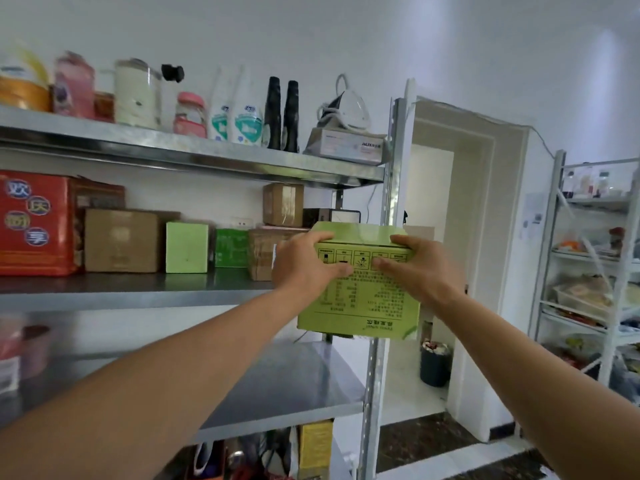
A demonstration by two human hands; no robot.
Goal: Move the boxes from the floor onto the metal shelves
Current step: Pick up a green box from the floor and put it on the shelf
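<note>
I hold a light green printed box [360, 303] in the air with both hands, in front of the right end of the metal shelves [138, 292]. My left hand [304, 265] grips its upper left corner, and my right hand [420, 265] grips its upper right corner. The box sits level with the middle shelf, just off its right front edge, and its print is upside down. On that shelf stand a red tin [34, 223], several brown cardboard boxes [121, 240] and two green boxes [187, 247].
The top shelf [194, 157] carries bottles, jars and an iron on a white box [349, 147]. A bare lower shelf [298, 382] lies under the held box. A doorway with a dark bin [434, 362] opens to the right, and a second rack [588, 271] stands beyond it.
</note>
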